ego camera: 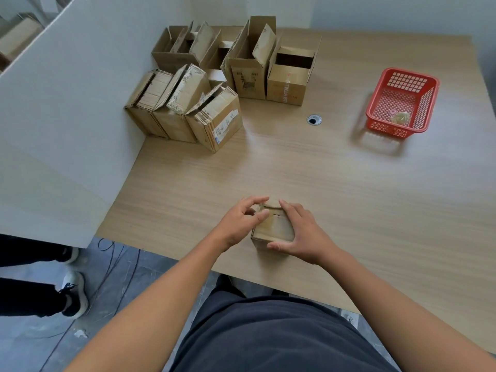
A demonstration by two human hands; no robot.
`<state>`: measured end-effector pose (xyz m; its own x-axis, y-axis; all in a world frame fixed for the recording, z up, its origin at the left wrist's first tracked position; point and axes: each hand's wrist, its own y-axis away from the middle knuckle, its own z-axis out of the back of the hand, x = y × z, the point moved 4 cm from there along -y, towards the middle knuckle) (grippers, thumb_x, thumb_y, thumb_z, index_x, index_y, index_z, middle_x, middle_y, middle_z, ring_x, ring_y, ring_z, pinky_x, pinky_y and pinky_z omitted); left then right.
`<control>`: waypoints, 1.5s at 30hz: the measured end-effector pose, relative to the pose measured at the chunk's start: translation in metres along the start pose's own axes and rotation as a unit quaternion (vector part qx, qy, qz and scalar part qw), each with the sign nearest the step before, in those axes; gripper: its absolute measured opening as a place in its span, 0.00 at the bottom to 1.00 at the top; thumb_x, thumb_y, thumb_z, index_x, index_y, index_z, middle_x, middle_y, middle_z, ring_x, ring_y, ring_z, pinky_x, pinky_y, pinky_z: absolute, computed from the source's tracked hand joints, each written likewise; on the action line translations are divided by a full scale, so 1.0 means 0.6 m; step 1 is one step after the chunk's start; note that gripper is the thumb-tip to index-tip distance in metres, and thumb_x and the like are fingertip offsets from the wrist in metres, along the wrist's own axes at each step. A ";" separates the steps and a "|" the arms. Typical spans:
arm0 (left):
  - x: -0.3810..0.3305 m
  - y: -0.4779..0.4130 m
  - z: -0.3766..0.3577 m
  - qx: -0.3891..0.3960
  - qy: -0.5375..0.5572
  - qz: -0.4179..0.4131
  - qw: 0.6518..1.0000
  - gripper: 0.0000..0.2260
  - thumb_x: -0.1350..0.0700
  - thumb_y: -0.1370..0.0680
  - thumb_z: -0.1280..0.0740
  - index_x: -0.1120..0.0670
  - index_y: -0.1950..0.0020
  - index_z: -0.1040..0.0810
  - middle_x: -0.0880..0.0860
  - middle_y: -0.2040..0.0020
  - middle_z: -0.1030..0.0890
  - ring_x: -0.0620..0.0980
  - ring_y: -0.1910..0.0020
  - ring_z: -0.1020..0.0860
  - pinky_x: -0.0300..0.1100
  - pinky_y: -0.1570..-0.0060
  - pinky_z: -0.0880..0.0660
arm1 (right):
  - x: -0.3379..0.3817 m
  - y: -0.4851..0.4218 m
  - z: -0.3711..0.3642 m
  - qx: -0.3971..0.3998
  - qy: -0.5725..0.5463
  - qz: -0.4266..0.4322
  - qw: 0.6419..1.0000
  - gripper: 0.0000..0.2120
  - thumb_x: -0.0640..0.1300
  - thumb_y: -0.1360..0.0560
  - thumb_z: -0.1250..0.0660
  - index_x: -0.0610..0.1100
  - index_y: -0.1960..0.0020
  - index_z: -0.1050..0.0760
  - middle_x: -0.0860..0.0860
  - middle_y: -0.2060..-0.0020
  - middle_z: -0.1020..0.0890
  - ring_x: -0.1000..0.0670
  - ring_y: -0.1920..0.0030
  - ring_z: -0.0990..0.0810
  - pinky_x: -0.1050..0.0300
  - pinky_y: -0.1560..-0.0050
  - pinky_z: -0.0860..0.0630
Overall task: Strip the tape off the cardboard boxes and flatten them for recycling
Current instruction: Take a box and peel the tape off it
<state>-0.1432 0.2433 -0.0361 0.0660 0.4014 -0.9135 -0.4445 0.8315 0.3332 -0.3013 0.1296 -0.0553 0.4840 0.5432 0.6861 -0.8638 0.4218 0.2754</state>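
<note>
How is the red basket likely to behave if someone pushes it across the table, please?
The red basket is probably light: its walls are open plastic lattice and it holds only a small crumpled scrap. It would likely slide easily on the smooth table. Being wide and low, it seems unlikely to tip.

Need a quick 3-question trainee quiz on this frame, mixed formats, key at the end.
1. True or false: both the left hand and the right hand touch the small box.
2. Where does the red basket lie from the small box? A) far right B) far left C) on the floor
3. Which hand's thumb lies along the small box's near edge?
Key: 1 true; 2 A; 3 the right hand.
</note>
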 end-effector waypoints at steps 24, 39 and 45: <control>0.052 -0.012 -0.014 -0.213 0.401 0.262 0.851 0.06 0.55 0.15 0.37 0.55 0.50 0.24 0.51 0.62 0.16 0.50 0.62 0.17 0.39 0.69 0.20 | 0.011 0.007 0.000 -0.014 -0.015 0.019 1.000 0.47 0.66 0.33 0.23 0.60 0.20 0.41 0.57 0.27 0.36 0.50 0.28 0.37 0.48 0.26 0.34; 0.029 -0.016 0.003 0.082 0.205 0.133 0.966 0.08 0.57 0.16 0.35 0.52 0.40 0.19 0.51 0.45 0.17 0.45 0.46 0.20 0.41 0.45 0.22 | -0.002 0.009 -0.001 0.011 -0.021 0.031 0.999 0.47 0.68 0.33 0.24 0.62 0.20 0.41 0.59 0.29 0.36 0.52 0.28 0.38 0.47 0.27 0.33; 0.048 -0.023 -0.017 -0.040 0.298 0.214 0.929 0.10 0.51 0.15 0.37 0.50 0.53 0.19 0.47 0.57 0.17 0.45 0.61 0.20 0.35 0.65 0.24 | 0.001 0.007 -0.002 0.010 -0.013 0.028 0.999 0.47 0.69 0.33 0.25 0.61 0.20 0.42 0.59 0.28 0.37 0.52 0.28 0.38 0.48 0.26 0.35</control>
<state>-0.1440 0.2393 -0.0692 -0.6290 0.3850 -0.6754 -0.3820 0.6036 0.6998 -0.3042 0.1324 -0.0543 0.4313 0.5462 0.7181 -0.8923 0.3762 0.2497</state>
